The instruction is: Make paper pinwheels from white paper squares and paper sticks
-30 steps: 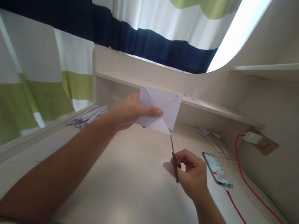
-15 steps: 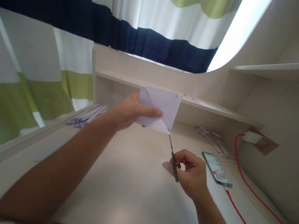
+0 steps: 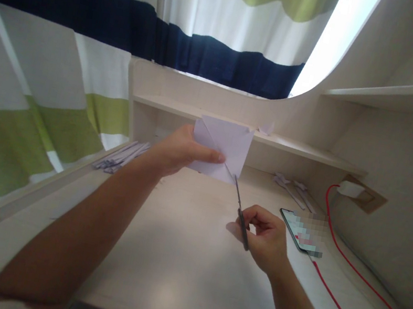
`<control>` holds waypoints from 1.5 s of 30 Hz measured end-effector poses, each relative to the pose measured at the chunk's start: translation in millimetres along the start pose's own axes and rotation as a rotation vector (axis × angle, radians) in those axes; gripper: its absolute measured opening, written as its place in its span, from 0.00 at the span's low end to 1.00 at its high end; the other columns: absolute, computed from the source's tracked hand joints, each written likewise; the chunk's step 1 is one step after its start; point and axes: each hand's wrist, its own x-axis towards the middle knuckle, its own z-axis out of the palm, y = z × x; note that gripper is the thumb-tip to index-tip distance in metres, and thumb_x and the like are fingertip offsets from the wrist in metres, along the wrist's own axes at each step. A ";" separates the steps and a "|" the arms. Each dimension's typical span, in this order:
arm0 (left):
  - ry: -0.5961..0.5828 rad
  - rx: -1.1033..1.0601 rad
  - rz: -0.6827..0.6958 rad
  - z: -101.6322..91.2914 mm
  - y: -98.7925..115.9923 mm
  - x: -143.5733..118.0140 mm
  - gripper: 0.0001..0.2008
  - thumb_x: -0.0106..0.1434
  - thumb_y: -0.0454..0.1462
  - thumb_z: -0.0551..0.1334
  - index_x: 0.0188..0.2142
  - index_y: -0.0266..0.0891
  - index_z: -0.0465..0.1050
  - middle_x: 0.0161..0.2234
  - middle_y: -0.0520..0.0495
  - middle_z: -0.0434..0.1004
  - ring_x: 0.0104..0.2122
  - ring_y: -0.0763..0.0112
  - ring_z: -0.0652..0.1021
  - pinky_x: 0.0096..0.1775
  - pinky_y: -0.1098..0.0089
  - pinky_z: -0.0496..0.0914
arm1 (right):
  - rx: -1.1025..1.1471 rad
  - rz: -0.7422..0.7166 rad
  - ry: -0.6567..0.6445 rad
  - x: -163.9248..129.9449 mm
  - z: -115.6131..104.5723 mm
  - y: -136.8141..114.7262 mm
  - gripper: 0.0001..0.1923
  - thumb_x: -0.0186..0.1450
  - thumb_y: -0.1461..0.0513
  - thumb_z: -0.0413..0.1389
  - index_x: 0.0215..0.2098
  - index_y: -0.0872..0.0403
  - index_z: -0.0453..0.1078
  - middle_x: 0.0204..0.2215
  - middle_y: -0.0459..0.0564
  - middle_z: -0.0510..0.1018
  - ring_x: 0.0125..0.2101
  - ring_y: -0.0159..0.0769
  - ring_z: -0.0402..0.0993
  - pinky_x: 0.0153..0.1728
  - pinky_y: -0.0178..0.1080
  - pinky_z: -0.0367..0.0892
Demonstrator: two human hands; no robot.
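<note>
My left hand (image 3: 177, 150) holds a folded white sheet of paper (image 3: 232, 145) up above the desk, thumb pressed on its front. My right hand (image 3: 267, 238) grips a pair of dark scissors (image 3: 241, 213) lower and to the right. The blades point up and left, and their tips reach into the bottom edge of the paper along its diagonal fold. Both forearms stretch out over the pale wooden desk (image 3: 180, 256).
A phone (image 3: 299, 230) lies on the desk to the right, with a red cable (image 3: 353, 276) running to a white charger (image 3: 349, 189) in the wall. Paper strips (image 3: 122, 157) lie at the left, folded paper pieces (image 3: 291, 186) at the back. Shelves and striped curtains stand behind.
The scissor tips have gone a little further up into the paper's lower edge. The view has shifted slightly; both hands stay almost in place.
</note>
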 end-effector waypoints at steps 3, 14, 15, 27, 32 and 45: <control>0.024 0.002 0.006 0.9 0.4 -0.7 0.20 0.47 0.37 0.79 0.41 0.35 0.84 0.41 0.42 0.88 0.36 0.61 0.85 0.40 0.65 0.79 | -0.010 0.002 -0.016 0.0 -0.6 2.2 0.19 0.55 0.53 0.76 0.25 0.53 0.74 0.22 0.46 0.76 0.24 0.34 0.68 0.27 0.39 0.61; 0.076 0.012 -0.006 2.9 3.1 -1.0 0.20 0.45 0.36 0.78 0.40 0.34 0.84 0.40 0.42 0.87 0.36 0.62 0.84 0.39 0.66 0.77 | -0.012 -0.005 -0.034 0.0 -0.2 0.6 0.19 0.55 0.53 0.76 0.24 0.53 0.73 0.21 0.45 0.75 0.24 0.33 0.67 0.27 0.39 0.61; 0.080 0.017 -0.006 2.7 2.9 -0.9 0.20 0.45 0.36 0.78 0.40 0.34 0.84 0.40 0.42 0.87 0.36 0.62 0.85 0.39 0.66 0.77 | -0.016 -0.001 -0.036 0.1 -0.1 0.7 0.19 0.55 0.53 0.76 0.24 0.53 0.73 0.22 0.45 0.75 0.24 0.33 0.67 0.27 0.39 0.61; 0.114 0.037 -0.020 4.8 3.5 -0.8 0.19 0.45 0.35 0.78 0.39 0.35 0.84 0.40 0.43 0.88 0.37 0.60 0.85 0.40 0.65 0.77 | -0.038 0.003 -0.035 0.1 -0.1 1.6 0.19 0.56 0.52 0.76 0.25 0.53 0.74 0.22 0.46 0.76 0.24 0.34 0.69 0.27 0.39 0.61; 0.123 0.077 -0.029 3.9 2.2 -0.5 0.20 0.45 0.37 0.78 0.39 0.35 0.84 0.40 0.42 0.87 0.37 0.60 0.84 0.39 0.65 0.77 | -0.039 0.005 -0.033 -0.2 0.2 -2.0 0.19 0.56 0.52 0.76 0.25 0.52 0.73 0.22 0.45 0.76 0.24 0.34 0.68 0.27 0.39 0.61; 0.111 0.104 -0.013 2.8 1.2 -1.2 0.19 0.46 0.38 0.78 0.39 0.36 0.85 0.39 0.43 0.87 0.36 0.60 0.84 0.39 0.65 0.76 | -0.029 0.017 -0.033 0.8 -0.1 -1.9 0.19 0.56 0.52 0.76 0.24 0.52 0.72 0.22 0.46 0.76 0.25 0.35 0.68 0.28 0.40 0.62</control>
